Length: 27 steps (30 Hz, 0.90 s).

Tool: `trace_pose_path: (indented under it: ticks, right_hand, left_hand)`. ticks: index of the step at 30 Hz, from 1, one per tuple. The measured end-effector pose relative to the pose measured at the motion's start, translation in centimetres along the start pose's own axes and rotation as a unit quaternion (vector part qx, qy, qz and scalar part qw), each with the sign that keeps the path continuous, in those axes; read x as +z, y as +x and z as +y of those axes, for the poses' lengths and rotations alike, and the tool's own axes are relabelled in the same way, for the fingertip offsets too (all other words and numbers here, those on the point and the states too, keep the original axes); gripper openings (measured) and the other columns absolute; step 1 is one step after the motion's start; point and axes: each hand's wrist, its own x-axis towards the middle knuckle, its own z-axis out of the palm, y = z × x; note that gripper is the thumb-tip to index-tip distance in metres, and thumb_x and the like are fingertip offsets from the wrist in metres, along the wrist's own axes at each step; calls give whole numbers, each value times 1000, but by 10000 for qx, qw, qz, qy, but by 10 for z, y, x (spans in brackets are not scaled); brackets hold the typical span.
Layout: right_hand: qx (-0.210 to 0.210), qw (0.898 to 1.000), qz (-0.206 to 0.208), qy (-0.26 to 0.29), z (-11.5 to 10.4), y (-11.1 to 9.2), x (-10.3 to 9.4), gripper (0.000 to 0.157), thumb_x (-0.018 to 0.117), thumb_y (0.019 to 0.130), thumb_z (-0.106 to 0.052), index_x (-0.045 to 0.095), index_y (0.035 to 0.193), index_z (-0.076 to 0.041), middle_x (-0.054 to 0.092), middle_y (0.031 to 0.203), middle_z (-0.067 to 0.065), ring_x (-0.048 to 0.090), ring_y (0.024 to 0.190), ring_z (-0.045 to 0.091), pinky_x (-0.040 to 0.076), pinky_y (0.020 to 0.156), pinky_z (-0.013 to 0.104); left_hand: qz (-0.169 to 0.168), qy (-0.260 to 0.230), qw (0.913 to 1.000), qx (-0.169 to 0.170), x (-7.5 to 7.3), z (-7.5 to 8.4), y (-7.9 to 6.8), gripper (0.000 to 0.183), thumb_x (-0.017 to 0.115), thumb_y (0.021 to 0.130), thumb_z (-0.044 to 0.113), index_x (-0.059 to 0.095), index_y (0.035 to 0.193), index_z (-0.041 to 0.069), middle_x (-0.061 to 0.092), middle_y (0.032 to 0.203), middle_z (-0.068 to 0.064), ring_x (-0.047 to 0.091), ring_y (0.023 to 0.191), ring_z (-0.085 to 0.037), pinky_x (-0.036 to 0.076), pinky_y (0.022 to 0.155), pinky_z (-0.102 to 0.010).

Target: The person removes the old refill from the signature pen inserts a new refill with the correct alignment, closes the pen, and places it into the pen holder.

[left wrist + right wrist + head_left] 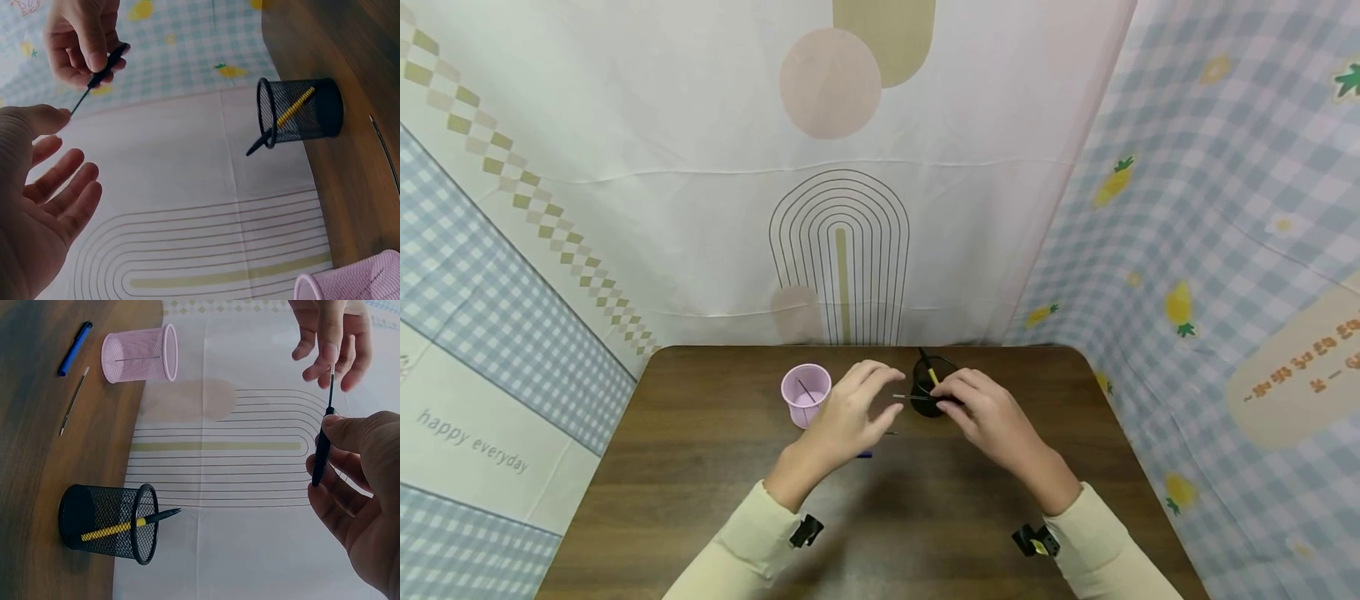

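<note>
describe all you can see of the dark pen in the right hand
The dark pen is slim and plastic-looking. From one end a thin rod sticks out toward the left hand, dark near the pen and paler farther out; whether that hand touches it is unclear. The right hand pinches the pen between thumb and fingers, in the air, clear of the black mesh cup.

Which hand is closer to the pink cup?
Left. In the head view, the left hand is just to the right of the pink cup; the right hand is farther right, partly in front of the black cup.
</note>
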Motion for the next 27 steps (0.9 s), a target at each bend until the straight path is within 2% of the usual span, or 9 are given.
trace_pose_path:
  ticks: [9, 20, 27]
  right_hand:
    - [63, 10000, 47, -53, 3, -5, -3, 23, 82, 85, -5, 74, 105, -10, 69, 106, 0, 65, 95, 15, 58, 77, 34]
    - [90, 9998, 90, -152, 8, -16, -4, 23, 84, 83, -5, 73, 102, -13, 69, 105, -5, 64, 94, 13, 56, 75, 32]
    - [136, 9994, 83, -294, 10, -19, -5, 25, 85, 82, -4, 72, 101, -15, 68, 104, -6, 63, 94, 11, 56, 76, 31]
  left_hand:
    - [-118, 102, 9996, -253, -4, -17, -16, 47, 83, 84, 18, 66, 127, 6, 64, 124, -8, 61, 119, -26, 52, 102, -42]
    - [-172, 428, 9977, -494, -2, -38, -46, 44, 86, 80, 18, 68, 119, 7, 65, 116, -6, 60, 112, -27, 52, 97, -43]
    - [-450, 772, 9956, -298, 5, -51, -63, 43, 87, 78, 19, 69, 114, 8, 64, 112, -5, 60, 105, -25, 52, 91, -41]
